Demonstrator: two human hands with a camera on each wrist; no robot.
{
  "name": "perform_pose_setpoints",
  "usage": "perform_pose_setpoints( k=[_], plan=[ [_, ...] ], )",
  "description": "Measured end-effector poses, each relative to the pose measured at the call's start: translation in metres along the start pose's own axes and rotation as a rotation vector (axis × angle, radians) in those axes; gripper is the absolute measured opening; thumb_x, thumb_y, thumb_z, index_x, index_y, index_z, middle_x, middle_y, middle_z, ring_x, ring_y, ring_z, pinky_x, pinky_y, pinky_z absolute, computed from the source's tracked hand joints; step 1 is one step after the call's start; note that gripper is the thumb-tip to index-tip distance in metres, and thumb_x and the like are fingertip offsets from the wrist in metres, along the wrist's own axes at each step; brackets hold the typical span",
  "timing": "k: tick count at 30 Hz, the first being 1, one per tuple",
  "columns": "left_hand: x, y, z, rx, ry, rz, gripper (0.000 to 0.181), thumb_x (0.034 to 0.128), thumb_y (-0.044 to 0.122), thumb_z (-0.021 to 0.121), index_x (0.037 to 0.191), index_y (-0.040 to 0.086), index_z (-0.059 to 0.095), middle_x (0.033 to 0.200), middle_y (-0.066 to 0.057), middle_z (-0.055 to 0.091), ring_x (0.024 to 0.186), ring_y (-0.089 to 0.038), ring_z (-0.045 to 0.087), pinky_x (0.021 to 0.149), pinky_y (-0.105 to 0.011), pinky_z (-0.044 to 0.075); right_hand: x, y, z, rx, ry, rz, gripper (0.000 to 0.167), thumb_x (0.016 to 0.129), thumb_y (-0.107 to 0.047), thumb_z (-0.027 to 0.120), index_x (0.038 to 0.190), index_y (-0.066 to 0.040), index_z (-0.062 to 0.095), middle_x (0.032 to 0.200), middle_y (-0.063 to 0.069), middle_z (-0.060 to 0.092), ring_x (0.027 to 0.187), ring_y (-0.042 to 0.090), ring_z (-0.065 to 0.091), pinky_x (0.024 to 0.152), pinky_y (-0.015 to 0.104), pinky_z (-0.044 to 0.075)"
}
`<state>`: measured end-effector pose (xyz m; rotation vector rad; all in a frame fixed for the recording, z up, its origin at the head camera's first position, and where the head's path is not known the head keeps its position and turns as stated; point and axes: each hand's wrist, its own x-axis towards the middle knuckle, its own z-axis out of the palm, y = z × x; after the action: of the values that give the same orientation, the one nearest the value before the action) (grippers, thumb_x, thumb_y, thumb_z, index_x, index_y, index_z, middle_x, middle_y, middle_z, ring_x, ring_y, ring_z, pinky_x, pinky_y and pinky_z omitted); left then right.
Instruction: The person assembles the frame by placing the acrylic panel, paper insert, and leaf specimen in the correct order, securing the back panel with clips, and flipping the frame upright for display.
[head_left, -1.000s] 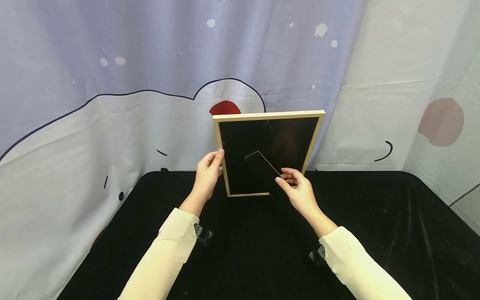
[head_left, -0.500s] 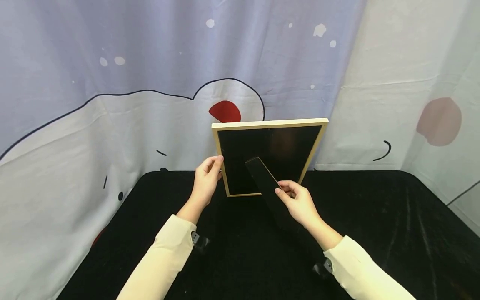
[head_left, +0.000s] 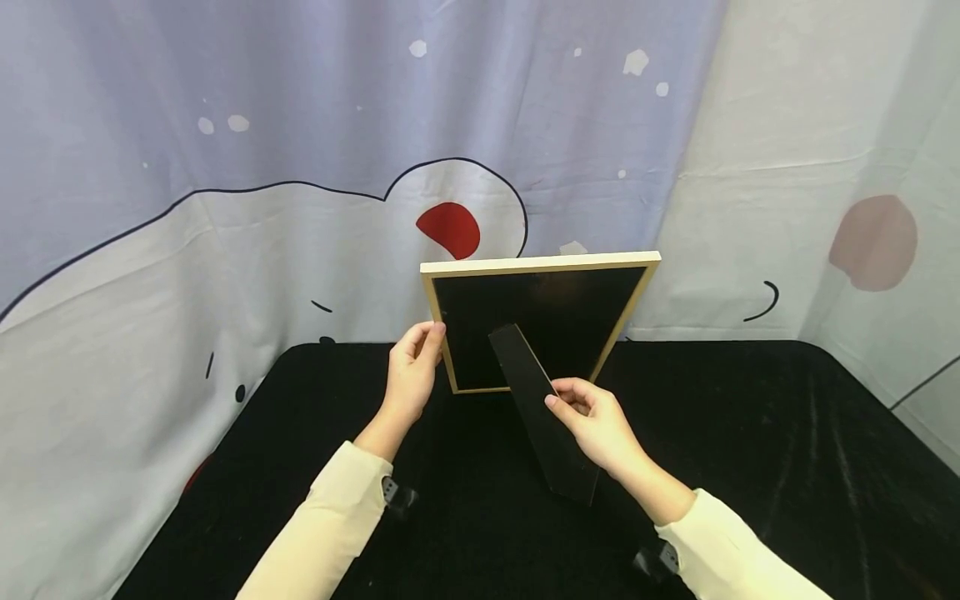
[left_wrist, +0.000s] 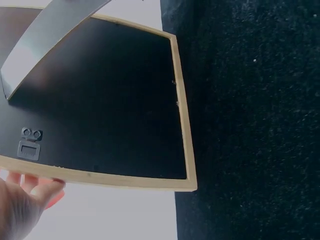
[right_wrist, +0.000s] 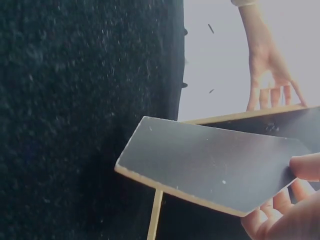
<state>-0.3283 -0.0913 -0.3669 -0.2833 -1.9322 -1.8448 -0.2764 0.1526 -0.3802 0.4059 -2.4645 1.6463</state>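
Observation:
A picture frame (head_left: 480,308) with a pale wooden rim and black backing stands on the black cloth, its back towards me and its top leaning my way. My left hand (head_left: 411,375) grips the frame's left side between thumb and fingers. From the middle of the backing a black stand leg (head_left: 525,375) sticks out, swung away from the frame. My right hand (head_left: 596,425) pinches the leg's right edge, thumb on top and fingers beneath. In the right wrist view the leg's wide free end (right_wrist: 200,160) shows. The front of the frame is hidden.
A black velvety cloth (head_left: 750,467) covers the table. Behind it hangs a printed curtain (head_left: 300,242) in lilac and white. A small metal hanger (left_wrist: 30,142) sits on the backing near my left hand.
The frame's top edge has come down and towards me while its bottom stays put. My right hand has drawn the stand leg outward from the backing. My left hand has lowered slightly with the frame.

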Motion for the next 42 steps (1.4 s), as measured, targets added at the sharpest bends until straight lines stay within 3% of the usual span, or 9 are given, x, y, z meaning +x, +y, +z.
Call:
perform_pose_setpoints(
  k=[8, 16, 19, 28, 33, 38, 42],
  plan=[
    [-0.008, -0.002, -0.001, -0.011, 0.001, 0.027, 0.025, 0.1003, 0.015, 0.052, 0.107, -0.008, 0.061, 0.089, -0.007, 0.058, 0.084, -0.021, 0.054, 0.091, -0.053, 0.047, -0.011, -0.002, 0.003, 0.026, -0.013, 0.005, 0.022, 0.092, -0.008, 0.064, 0.111, 0.002, 0.066, 0.090, 0.010, 0.066, 0.081, 0.015, 0.063, 0.073, 0.021, 0.049],
    [-0.015, -0.006, -0.002, 0.011, -0.015, 0.082, 0.022, 0.0996, 0.012, 0.053, 0.105, -0.008, 0.061, 0.094, -0.014, 0.061, 0.086, -0.011, 0.056, 0.084, -0.025, 0.049, -0.022, -0.004, 0.004, 0.036, -0.038, 0.040, 0.023, 0.093, -0.009, 0.064, 0.113, 0.001, 0.065, 0.091, 0.009, 0.066, 0.084, 0.017, 0.065, 0.075, 0.022, 0.050],
    [-0.018, -0.008, -0.003, 0.021, -0.014, 0.108, 0.021, 0.0991, 0.011, 0.053, 0.105, -0.008, 0.062, 0.095, -0.016, 0.063, 0.086, -0.011, 0.057, 0.082, -0.020, 0.047, -0.025, -0.005, 0.004, 0.041, -0.047, 0.055, 0.024, 0.093, -0.010, 0.064, 0.114, 0.001, 0.065, 0.092, 0.009, 0.066, 0.085, 0.019, 0.065, 0.076, 0.021, 0.050],
    [-0.024, -0.010, -0.005, 0.004, -0.031, 0.146, 0.019, 0.0983, 0.005, 0.053, 0.106, -0.010, 0.062, 0.096, -0.020, 0.064, 0.089, -0.016, 0.060, 0.083, -0.018, 0.047, -0.031, -0.004, 0.005, 0.039, -0.051, 0.065, 0.024, 0.092, -0.008, 0.064, 0.113, 0.002, 0.065, 0.090, 0.008, 0.066, 0.083, 0.016, 0.065, 0.075, 0.022, 0.050],
    [-0.027, -0.010, -0.005, 0.000, -0.039, 0.171, 0.018, 0.0980, 0.003, 0.053, 0.106, -0.010, 0.061, 0.097, -0.019, 0.063, 0.090, -0.008, 0.060, 0.085, -0.017, 0.047, -0.032, -0.003, 0.005, 0.036, -0.053, 0.064, 0.024, 0.092, -0.009, 0.064, 0.113, 0.002, 0.064, 0.090, 0.008, 0.066, 0.084, 0.017, 0.065, 0.075, 0.022, 0.050],
    [-0.027, -0.011, -0.005, -0.013, -0.044, 0.164, 0.018, 0.0978, 0.004, 0.053, 0.106, -0.011, 0.060, 0.096, -0.010, 0.064, 0.090, -0.008, 0.060, 0.085, -0.017, 0.047, -0.033, -0.003, 0.004, 0.034, -0.055, 0.066, 0.024, 0.092, -0.010, 0.064, 0.113, 0.002, 0.064, 0.091, 0.008, 0.067, 0.085, 0.017, 0.066, 0.075, 0.022, 0.050],
    [-0.026, -0.012, -0.007, -0.050, -0.062, 0.122, 0.019, 0.0974, 0.003, 0.053, 0.107, -0.012, 0.060, 0.094, 0.002, 0.064, 0.090, -0.012, 0.060, 0.086, -0.018, 0.047, -0.032, -0.008, -0.001, -0.001, -0.029, 0.031, 0.024, 0.092, -0.012, 0.065, 0.113, 0.000, 0.065, 0.094, 0.007, 0.068, 0.086, 0.014, 0.065, 0.075, 0.023, 0.051]
  ],
)
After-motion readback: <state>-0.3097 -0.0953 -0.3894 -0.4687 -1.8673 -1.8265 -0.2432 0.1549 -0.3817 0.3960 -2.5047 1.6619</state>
